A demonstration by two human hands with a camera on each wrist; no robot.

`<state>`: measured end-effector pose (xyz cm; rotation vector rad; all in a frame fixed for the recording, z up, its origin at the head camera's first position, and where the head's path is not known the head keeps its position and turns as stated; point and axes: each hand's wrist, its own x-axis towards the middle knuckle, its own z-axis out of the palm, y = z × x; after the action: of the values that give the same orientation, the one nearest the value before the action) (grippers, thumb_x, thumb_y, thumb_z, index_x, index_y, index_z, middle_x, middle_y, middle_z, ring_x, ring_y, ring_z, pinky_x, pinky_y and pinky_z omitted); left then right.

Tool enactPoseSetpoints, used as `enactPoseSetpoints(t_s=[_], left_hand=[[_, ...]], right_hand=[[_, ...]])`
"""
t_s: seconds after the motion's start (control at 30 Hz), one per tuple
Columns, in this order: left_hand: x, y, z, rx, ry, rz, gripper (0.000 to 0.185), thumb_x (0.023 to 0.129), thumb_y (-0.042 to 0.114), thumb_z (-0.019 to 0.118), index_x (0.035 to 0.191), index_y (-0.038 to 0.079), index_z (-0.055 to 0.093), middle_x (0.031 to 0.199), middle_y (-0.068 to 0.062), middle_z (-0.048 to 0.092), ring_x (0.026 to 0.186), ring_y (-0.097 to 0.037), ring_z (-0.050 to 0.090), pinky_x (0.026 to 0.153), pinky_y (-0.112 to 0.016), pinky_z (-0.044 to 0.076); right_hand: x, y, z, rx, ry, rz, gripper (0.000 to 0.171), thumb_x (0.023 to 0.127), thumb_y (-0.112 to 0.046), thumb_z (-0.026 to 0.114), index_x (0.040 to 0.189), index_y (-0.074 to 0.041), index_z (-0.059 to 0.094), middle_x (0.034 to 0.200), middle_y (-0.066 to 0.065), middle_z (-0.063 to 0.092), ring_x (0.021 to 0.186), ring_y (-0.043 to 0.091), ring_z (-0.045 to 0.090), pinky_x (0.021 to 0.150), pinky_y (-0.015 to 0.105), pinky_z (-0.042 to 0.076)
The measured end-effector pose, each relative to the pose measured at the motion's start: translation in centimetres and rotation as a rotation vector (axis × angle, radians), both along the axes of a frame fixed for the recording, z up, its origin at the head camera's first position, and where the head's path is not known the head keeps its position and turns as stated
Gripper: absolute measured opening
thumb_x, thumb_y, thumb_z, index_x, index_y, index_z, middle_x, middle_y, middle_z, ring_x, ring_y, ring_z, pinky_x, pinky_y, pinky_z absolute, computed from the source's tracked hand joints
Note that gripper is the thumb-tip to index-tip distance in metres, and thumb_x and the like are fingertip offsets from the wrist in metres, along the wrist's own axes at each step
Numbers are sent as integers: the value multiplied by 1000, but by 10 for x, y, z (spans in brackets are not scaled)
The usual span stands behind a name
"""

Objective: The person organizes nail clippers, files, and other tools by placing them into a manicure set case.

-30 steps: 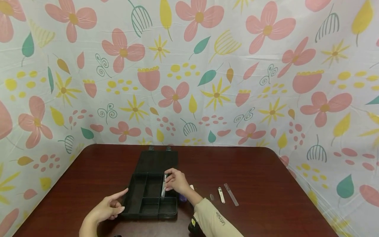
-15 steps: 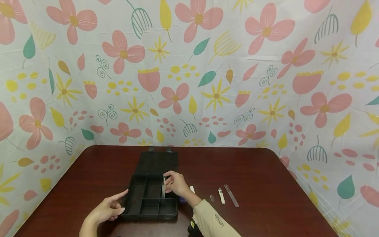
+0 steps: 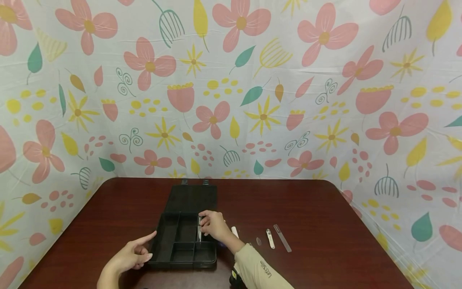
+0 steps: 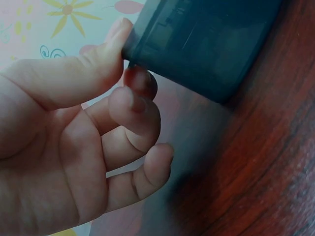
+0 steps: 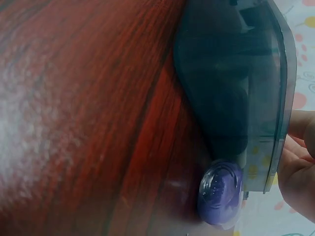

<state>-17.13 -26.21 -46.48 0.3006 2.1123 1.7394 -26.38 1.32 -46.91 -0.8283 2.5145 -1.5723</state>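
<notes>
A black compartment box (image 3: 193, 263) lies on the table with its lid (image 3: 191, 196) folded back. My left hand (image 3: 126, 257) holds the box's near left corner; the index finger reaches along the side. In the left wrist view the thumb (image 4: 74, 81) and curled fingers (image 4: 135, 113) meet at that corner. Over the narrow right compartment, my right hand (image 3: 215, 225) pinches a slim, pale, clear strip (image 3: 199, 233). Its lower part lies inside the compartment; its exact kind is unclear. In the right wrist view the box wall hides the strip and much of the right hand (image 5: 300, 162).
Right of the box lie a nail clipper (image 3: 270, 239), a clear nail file (image 3: 282, 238), a small clear oval piece (image 3: 258, 241) and a white stick-like item (image 3: 235, 231). A purple rounded item (image 5: 220, 194) sits against the box. A black object (image 3: 236, 278) is partly under the right sleeve.
My right hand has dropped slightly with the strip, which sits lower and more upright in the narrow compartment. The left hand stays in place at the box.
</notes>
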Motion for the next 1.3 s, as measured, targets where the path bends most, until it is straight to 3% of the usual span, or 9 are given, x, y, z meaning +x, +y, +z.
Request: enactPoseSetpoints(t_s=[0.2,0.43,0.67,1.07,1.3], left_hand=[[-1,0,0,-16,-6,14,71,86,8,59,139,-6,13,63,0,40,50,-9,33,50,-25,33],[-1,0,-2,-27,-5,21,71,86,8,59,139,-5,14,63,0,41,50,-10,33,50,-26,34],[0,0,-1,-24,-12,16,71,86,9,59,139,-5,14,63,0,43,50,-11,33,50,-26,34],[-1,0,-1,-28,3,18,71,86,9,60,138,-6,14,63,0,42,50,-10,34,50,-25,34],[-1,-1,-1,-34,8,15,72,86,9,60,139,-6,14,63,0,42,50,-10,35,50,-25,34]], right_hand=[[-3,3,1,220,246,-12,36,72,2,72,106,4,62,79,5,65,69,13,56,58,18,43],[-6,7,0,402,462,-76,41,68,-19,79,106,-9,67,92,-1,61,86,14,46,73,27,37],[-7,9,-5,436,426,-117,48,66,-31,79,109,-13,66,103,-2,60,98,17,43,72,32,28],[-5,12,-9,369,303,-125,51,67,-28,78,112,-8,64,108,0,60,96,15,41,73,31,27],[-4,17,-8,271,335,-76,48,68,-26,78,109,-5,65,108,3,60,98,18,43,80,39,31]])
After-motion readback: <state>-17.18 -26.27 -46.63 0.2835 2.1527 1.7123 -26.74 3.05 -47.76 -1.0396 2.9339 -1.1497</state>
